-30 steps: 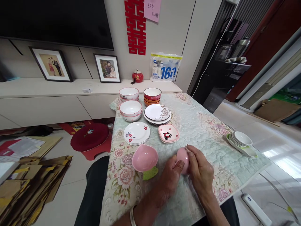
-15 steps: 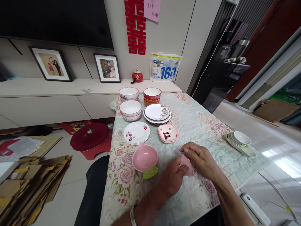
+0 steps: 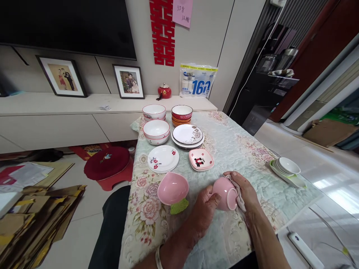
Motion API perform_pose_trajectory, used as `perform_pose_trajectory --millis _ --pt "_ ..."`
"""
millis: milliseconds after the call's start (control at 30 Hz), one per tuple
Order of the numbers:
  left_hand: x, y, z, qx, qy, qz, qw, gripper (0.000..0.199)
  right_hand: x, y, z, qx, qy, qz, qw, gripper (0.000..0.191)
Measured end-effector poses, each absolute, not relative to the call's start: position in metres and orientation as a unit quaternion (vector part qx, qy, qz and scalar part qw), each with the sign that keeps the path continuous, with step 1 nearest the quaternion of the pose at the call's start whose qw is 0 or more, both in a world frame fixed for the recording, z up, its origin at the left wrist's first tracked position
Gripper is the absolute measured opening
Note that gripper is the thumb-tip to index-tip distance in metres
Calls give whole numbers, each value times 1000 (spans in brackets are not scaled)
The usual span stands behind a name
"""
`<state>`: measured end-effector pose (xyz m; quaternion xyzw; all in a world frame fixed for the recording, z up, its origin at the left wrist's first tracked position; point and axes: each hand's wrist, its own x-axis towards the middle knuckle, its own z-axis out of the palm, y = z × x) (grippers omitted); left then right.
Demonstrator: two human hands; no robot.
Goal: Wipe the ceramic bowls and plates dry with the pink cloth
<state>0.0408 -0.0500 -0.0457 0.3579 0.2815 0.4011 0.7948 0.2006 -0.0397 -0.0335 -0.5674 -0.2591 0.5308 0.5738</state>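
Note:
Above the near part of the table, my left hand [image 3: 204, 210] grips a pink bowl [image 3: 223, 193] by its left side, thumb on the outer wall. The bowl is tipped over, its foot ring facing toward me and to the right. My right hand [image 3: 246, 192] is closed on a pale cloth [image 3: 238, 194] and presses it against the bowl's right side. A pink peach-shaped bowl [image 3: 173, 186] with a green leaf handle stands to the left of my hands. Just beyond the held bowl lie square pink dishes [image 3: 201, 159] with a cartoon print.
Flowered white plates [image 3: 163, 158], brown-patterned plates [image 3: 187, 134], white bowls [image 3: 156, 130] and red and orange bowls [image 3: 181, 114] are stacked toward the far end. Small white bowls [image 3: 287, 165] rest in a green-edged dish at right. A red stool [image 3: 107, 162] stands left of the table.
The pink bowl has turned, so its foot ring now shows. My right hand has moved slightly right, and the cloth in it has come into view.

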Motion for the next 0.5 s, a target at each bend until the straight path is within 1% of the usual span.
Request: perform_pose_trajectory --millis 133,367,500 --pt "43 -53 -37 275 274 430 815 28 194 -46 -35 -552 -206 527 612 44" --pt "44 -47 -33 199 265 446 831 41 174 -51 -46 -508 -145 522 670 37" --pt "42 -43 -33 161 240 460 840 44 163 -55 -45 -501 -143 493 697 43"
